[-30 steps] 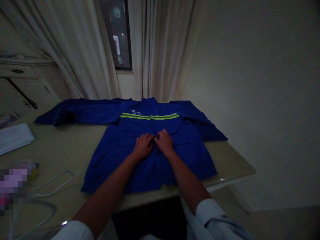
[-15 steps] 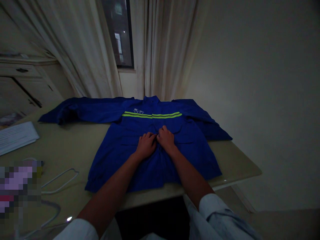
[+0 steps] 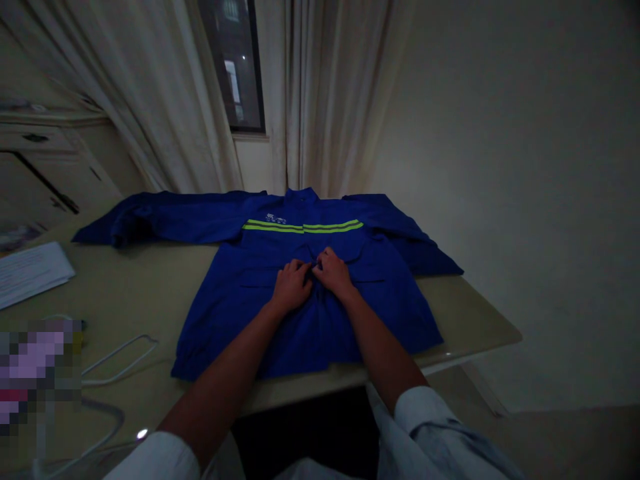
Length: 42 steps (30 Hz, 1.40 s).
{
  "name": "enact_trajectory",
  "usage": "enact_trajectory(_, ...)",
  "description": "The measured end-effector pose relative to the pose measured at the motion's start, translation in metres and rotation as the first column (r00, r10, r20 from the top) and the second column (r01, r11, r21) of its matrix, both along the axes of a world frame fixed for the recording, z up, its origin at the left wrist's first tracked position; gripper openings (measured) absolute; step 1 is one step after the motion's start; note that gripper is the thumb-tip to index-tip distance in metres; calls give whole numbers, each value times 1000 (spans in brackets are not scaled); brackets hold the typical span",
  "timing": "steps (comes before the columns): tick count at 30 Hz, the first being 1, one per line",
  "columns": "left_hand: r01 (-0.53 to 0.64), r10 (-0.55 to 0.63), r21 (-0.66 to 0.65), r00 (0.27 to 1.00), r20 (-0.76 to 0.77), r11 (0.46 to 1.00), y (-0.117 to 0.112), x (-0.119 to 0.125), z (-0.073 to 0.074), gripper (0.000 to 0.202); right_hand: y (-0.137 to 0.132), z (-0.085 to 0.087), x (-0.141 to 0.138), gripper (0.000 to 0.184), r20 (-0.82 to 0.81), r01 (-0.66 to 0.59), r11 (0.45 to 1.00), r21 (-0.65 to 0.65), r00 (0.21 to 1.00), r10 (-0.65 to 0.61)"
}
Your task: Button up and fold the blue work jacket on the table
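A blue work jacket point(image 3: 250, 293) with two yellow-green stripes across the chest lies flat, front up, on a pale table point(image 3: 140, 293), sleeves spread to both sides. My left hand point(image 3: 291, 285) and my right hand point(image 3: 332, 273) rest side by side at the jacket's front opening, mid-chest. Both have curled fingers pinching the fabric edges where they meet. The light is dim, and what sits between the fingertips is too small to make out.
White clothes hangers point(image 3: 117, 357) lie near the table's left front. A stack of papers point(image 3: 30, 273) sits at the far left, with a blurred patch below it. Curtains point(image 3: 320, 100) and a dark window stand behind; a cabinet point(image 3: 40, 167) is at left. The right sleeve hangs over the table's right edge.
Both hands stay together at the jacket's front, shifting slightly up the opening. The view has swayed a little; the jacket has not moved.
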<state>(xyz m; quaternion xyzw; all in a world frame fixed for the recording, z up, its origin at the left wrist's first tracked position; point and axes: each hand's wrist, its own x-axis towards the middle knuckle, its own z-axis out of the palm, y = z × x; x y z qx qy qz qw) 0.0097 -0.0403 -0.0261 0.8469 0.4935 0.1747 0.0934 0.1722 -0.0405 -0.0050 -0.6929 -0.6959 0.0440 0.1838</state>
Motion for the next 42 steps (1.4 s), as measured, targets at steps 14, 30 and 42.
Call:
enact_trajectory(14,-82,128,-167,950,284,982,22,3,-3,25,15,-21,17,9,-408,-239,963,126,872,270)
enact_trajectory(30,-63,78,-50,909,409,997,16,-5,2,28,11,-10,16,12,-320,99,990,101,945,-62)
enact_trajectory(42,352,-340,-179,935,95,919,-20,-16,27,40,11,-6,32,15,-690,113,988,110,723,-5)
